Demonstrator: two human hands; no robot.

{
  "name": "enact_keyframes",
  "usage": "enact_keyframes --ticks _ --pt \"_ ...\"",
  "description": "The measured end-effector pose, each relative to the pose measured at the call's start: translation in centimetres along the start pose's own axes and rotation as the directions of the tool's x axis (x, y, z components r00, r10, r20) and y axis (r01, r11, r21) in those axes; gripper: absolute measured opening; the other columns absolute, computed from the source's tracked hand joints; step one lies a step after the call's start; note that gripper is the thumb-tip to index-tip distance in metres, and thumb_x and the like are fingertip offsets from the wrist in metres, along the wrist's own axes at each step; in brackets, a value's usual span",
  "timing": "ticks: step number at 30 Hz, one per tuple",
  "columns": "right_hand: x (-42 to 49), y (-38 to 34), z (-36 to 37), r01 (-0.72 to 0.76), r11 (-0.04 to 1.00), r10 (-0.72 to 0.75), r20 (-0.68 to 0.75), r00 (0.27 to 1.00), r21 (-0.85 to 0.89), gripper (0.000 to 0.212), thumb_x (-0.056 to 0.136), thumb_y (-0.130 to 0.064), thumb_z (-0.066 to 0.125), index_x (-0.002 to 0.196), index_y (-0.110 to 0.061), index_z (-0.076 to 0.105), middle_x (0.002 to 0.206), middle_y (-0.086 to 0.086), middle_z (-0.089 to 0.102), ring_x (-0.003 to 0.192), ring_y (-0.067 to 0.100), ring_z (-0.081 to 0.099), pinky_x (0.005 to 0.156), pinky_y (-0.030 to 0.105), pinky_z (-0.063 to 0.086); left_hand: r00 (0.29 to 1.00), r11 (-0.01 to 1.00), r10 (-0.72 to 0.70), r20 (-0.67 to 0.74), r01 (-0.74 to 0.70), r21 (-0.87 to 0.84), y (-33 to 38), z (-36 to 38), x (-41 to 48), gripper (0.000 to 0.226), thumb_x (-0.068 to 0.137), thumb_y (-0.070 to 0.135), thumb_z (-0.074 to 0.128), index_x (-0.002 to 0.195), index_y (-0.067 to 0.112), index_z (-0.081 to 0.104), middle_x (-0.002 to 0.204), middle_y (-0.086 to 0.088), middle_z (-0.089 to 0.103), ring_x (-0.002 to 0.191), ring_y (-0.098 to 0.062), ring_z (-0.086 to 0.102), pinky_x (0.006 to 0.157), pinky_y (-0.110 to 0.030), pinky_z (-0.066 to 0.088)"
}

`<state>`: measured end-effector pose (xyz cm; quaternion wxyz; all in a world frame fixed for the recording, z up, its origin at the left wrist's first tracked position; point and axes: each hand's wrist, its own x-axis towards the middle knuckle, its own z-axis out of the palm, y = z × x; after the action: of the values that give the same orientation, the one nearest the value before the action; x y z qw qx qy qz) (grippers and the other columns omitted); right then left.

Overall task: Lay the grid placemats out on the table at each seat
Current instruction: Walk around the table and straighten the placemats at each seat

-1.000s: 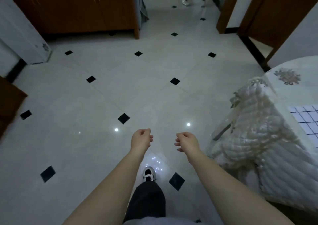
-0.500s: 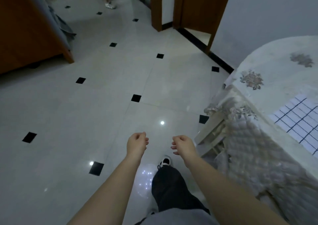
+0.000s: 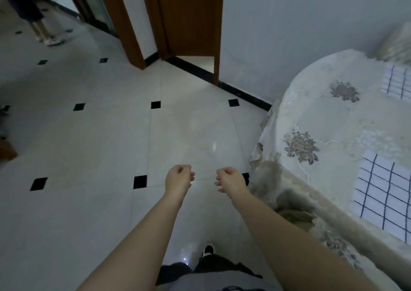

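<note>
Grid placemat (image 3: 384, 193), white with dark crossing lines, lies flat on the round table (image 3: 329, 121) at the lower right of the frame and is cut off by the right edge. Second grid placemat (image 3: 395, 81) lies flat on the same table at the upper right. It is well apart from the first and also cut by the frame edge, and its detail is blurred.

Head view, only view supplied. The table carries a cream quilted tablecloth (image 3: 266, 179) with floral motifs, which hangs over the rim toward the floor.

Left hand (image 3: 179, 178) and right hand (image 3: 231, 180) are held out in the lower centre of the frame, near each other but apart, above the floor. The fingers of both are loosely curled and hold nothing. Neither hand touches the table or a placemat. The right hand is near the hanging cloth.

The floor (image 3: 89, 146) is pale glossy tile with small black diamond insets. One dark-and-white shoe (image 3: 208, 250) shows at the bottom centre. A brown wooden door (image 3: 191, 17) stands at the upper centre, with a black baseboard (image 3: 244, 95) running along the wall to the table. The lower legs of a second person (image 3: 42, 30) appear at the upper left, blurred.
</note>
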<state>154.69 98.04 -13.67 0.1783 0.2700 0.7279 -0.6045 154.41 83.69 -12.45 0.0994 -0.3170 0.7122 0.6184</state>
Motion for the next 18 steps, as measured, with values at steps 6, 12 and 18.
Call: enact_keyframes --ticks 6,12,18 --pt "5.9 -7.0 -2.6 0.024 0.991 -0.004 -0.150 0.989 0.135 0.018 0.095 -0.021 0.049 0.100 -0.007 0.060 0.085 0.004 0.061 0.073 0.013 0.060 0.073 0.033 0.055 0.979 0.997 0.034 0.203 -0.048 0.062 8.4 6.3 6.7 0.019 0.093 0.022 0.051 0.099 0.007 0.062 0.093 -0.012 0.070 0.087 -0.024 0.066 0.084 -0.042 0.054" --pt "12.6 -11.4 -8.2 0.053 0.953 0.074 -0.397 0.915 0.299 0.014 0.092 -0.017 0.050 0.088 -0.007 0.058 0.084 0.011 0.061 0.068 0.017 0.059 0.067 0.035 0.051 0.907 0.980 0.050 0.419 -0.126 0.156 15.7 14.5 13.7 0.013 0.092 0.022 0.052 0.092 0.012 0.061 0.094 -0.013 0.070 0.085 -0.024 0.065 0.083 -0.042 0.054" --pt "15.4 -13.6 -13.3 0.141 0.863 0.236 -0.633 0.737 0.486 0.014 0.093 -0.018 0.050 0.085 -0.012 0.061 0.089 0.011 0.064 0.079 0.023 0.062 0.077 0.042 0.055 0.734 0.904 0.042 0.678 -0.316 0.287 21.4 24.1 16.9 0.019 0.095 0.023 0.049 0.092 0.010 0.062 0.086 -0.009 0.068 0.086 -0.023 0.065 0.084 -0.042 0.054"
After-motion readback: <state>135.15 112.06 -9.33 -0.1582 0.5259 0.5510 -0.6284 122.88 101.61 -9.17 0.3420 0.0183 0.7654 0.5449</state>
